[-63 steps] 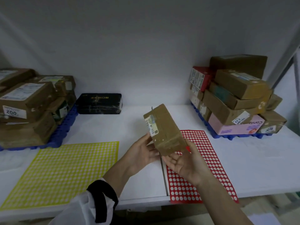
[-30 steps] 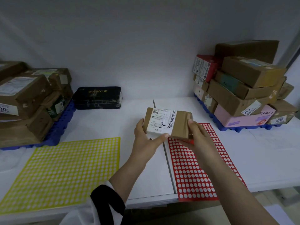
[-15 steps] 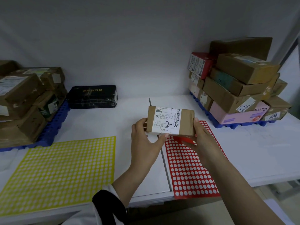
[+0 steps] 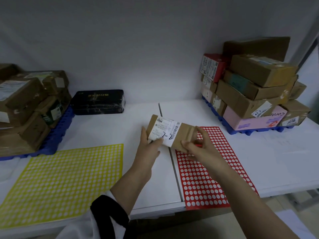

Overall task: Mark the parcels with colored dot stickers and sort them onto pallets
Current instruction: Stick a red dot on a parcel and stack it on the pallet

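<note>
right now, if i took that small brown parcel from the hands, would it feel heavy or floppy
Probably light: the left hand and right hand hold the parcel up by its ends alone. Likely stiff, since its cardboard edges look straight. Its flat sides should keep it from rolling, though the glossy tape may be slightly slick.

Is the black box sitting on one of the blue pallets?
No, the black box sits directly on the white table, beside the left blue pallet.
</note>
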